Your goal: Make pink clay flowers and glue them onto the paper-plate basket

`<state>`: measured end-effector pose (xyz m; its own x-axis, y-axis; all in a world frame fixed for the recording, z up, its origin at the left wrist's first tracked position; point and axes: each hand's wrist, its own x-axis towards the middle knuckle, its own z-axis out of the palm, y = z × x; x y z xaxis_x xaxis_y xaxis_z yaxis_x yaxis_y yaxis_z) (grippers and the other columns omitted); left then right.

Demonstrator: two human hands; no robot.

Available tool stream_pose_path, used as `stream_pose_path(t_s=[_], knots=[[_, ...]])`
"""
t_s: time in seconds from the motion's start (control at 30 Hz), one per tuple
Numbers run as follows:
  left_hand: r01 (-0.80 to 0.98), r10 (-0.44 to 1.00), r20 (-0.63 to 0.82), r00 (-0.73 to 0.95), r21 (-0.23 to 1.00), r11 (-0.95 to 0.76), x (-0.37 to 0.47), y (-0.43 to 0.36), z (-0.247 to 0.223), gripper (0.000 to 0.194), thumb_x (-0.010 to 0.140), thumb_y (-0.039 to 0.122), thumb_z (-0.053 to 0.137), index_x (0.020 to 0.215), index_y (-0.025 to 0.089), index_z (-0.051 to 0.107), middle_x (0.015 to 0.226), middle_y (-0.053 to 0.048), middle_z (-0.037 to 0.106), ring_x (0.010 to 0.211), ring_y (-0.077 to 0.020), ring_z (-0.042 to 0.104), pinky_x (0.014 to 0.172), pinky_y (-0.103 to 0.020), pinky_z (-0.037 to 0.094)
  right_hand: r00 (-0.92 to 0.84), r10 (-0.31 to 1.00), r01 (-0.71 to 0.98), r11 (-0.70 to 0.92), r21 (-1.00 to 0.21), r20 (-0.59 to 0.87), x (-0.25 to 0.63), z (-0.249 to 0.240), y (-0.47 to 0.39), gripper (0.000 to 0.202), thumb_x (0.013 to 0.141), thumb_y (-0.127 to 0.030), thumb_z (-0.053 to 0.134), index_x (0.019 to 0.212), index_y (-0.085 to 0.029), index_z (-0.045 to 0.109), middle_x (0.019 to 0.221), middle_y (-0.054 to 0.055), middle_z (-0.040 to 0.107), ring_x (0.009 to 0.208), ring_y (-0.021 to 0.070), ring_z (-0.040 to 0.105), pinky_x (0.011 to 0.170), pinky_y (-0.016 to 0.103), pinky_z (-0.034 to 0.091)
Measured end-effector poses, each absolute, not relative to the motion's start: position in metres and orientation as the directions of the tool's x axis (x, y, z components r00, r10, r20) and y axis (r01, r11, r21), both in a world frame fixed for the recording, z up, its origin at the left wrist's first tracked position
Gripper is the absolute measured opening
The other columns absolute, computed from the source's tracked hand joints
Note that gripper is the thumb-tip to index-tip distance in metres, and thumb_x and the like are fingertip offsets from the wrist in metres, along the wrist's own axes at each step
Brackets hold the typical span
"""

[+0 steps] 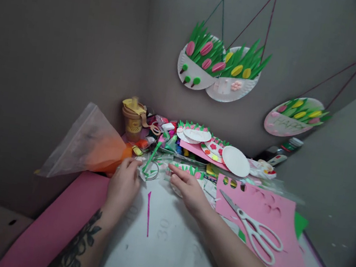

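My left hand [126, 180] is at the left of the white work surface [162, 242], its fingers curled round something small and pale that I cannot make out. Beside its fingertips are a green strip [152, 156] and a thin dark loop. Across from it, my right hand [186, 188] has its fingers stretched out and apart, near a small paper plate with green and pink paper pieces [192, 171]; nothing shows in its grip. A thin magenta strip [148, 215] lies on the surface between my forearms.
White-handled scissors [258, 235] lie open on pink paper [289, 211] at the right. A zip bag with orange contents [96, 148] and a lidded cup [132, 120] stand at the left. Decorated plates [230, 88] hang on the wall; a white plate [236, 161] lies below.
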<state>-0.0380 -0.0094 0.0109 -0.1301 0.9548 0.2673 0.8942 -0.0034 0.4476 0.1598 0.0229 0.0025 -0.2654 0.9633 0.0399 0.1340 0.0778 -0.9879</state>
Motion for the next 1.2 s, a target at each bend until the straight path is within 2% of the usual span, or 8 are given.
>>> stream_pose_path(t_s=[0.37, 0.47, 0.53, 0.67, 0.83, 0.93, 1.07, 1.2], knots=[[0.937, 0.974, 0.181, -0.136, 0.344, 0.067, -0.051, -0.002, 0.003, 0.037, 0.086, 0.013, 0.042, 0.118, 0.020, 0.057, 0.115, -0.010, 0.056, 0.094, -0.0207, 0.060, 0.070, -0.027, 0.045, -0.257, 0.959, 0.271, 0.190, -0.944, 0.120, 0.141, -0.008, 0.039, 0.051, 0.077, -0.053, 0.062, 0.115, -0.020, 0.067, 0.128, 0.012, 0.059, 0.122, 0.0303, 0.051, 0.103, 0.051, 0.038], [0.945, 0.977, 0.165, -0.138, 0.316, 0.080, -0.051, -0.002, 0.003, 0.028, 0.086, 0.016, 0.043, 0.106, 0.020, 0.061, 0.110, -0.009, 0.057, 0.084, -0.0193, 0.061, 0.064, -0.027, 0.043, -0.257, 0.959, 0.309, 0.196, -0.930, 0.117, 0.145, -0.007, 0.036, 0.052, 0.079, -0.049, 0.060, 0.120, -0.018, 0.064, 0.133, 0.013, 0.055, 0.126, 0.0302, 0.048, 0.103, 0.049, 0.039], [0.925, 0.960, 0.223, -0.170, 0.372, 0.077, -0.051, -0.002, 0.004, 0.021, 0.087, 0.020, 0.043, 0.095, 0.018, 0.062, 0.102, -0.009, 0.060, 0.081, -0.0190, 0.060, 0.066, -0.027, 0.043, -0.259, 0.959, 0.329, 0.201, -0.923, 0.117, 0.147, -0.006, 0.037, 0.051, 0.080, -0.046, 0.059, 0.123, -0.019, 0.062, 0.135, 0.012, 0.054, 0.129, 0.0291, 0.045, 0.106, 0.048, 0.036], [0.765, 0.852, 0.405, -0.332, 0.645, -0.008, -0.052, 0.001, 0.002, 0.017, 0.086, 0.027, 0.046, 0.089, 0.017, 0.059, 0.089, -0.006, 0.063, 0.083, -0.0197, 0.060, 0.074, -0.029, 0.045, -0.284, 0.953, 0.348, 0.207, -0.914, 0.108, 0.148, -0.008, 0.039, 0.051, 0.079, -0.041, 0.061, 0.126, -0.021, 0.059, 0.138, 0.010, 0.050, 0.132, 0.0277, 0.040, 0.109, 0.047, 0.031], [0.533, 0.867, 0.269, -0.419, 0.846, -0.005, -0.057, 0.008, -0.008, 0.019, 0.082, 0.028, 0.049, 0.092, 0.016, 0.061, 0.082, -0.004, 0.067, 0.073, -0.0187, 0.062, 0.066, -0.027, 0.048, -0.325, 0.933, 0.392, 0.282, -0.876, 0.155, 0.148, -0.011, 0.042, 0.043, 0.078, -0.029, 0.061, 0.120, -0.024, 0.064, 0.136, 0.009, 0.053, 0.130, 0.0249, 0.045, 0.100, 0.039, 0.043], [0.688, 0.898, 0.324, -0.299, 0.725, -0.032, -0.055, 0.007, -0.011, 0.026, 0.081, 0.015, 0.044, 0.098, 0.014, 0.063, 0.099, -0.010, 0.067, 0.092, -0.0210, 0.062, 0.080, -0.031, 0.048, -0.260, 0.940, 0.466, 0.322, -0.824, 0.221, 0.148, -0.006, 0.062, 0.036, 0.082, -0.022, 0.052, 0.116, -0.022, 0.066, 0.125, 0.008, 0.062, 0.117, 0.0219, 0.057, 0.092, 0.036, 0.048], [0.933, 0.967, 0.242, -0.073, 0.361, -0.019, -0.045, -0.001, -0.004, 0.042, 0.074, 0.002, 0.041, 0.106, 0.015, 0.065, 0.125, -0.015, 0.056, 0.107, -0.0274, 0.056, 0.087, -0.038, 0.046, -0.239, 0.933, 0.562, 0.360, -0.745, 0.270, 0.132, 0.009, 0.105, 0.040, 0.086, -0.011, 0.040, 0.119, -0.018, 0.062, 0.119, 0.006, 0.065, 0.109, 0.0175, 0.061, 0.094, 0.032, 0.047], [0.965, 0.954, 0.294, -0.062, 0.260, -0.017, -0.038, -0.005, 0.002, 0.050, 0.075, 0.003, 0.043, 0.119, 0.019, 0.061, 0.134, -0.012, 0.050, 0.114, -0.0293, 0.051, 0.089, -0.040, 0.046, -0.365, 0.892, 0.691, 0.451, -0.565, 0.266, 0.105, 0.024, 0.145, 0.035, 0.089, -0.007, 0.044, 0.113, -0.022, 0.064, 0.118, 0.003, 0.065, 0.112, 0.0173, 0.058, 0.098, 0.030, 0.044]])
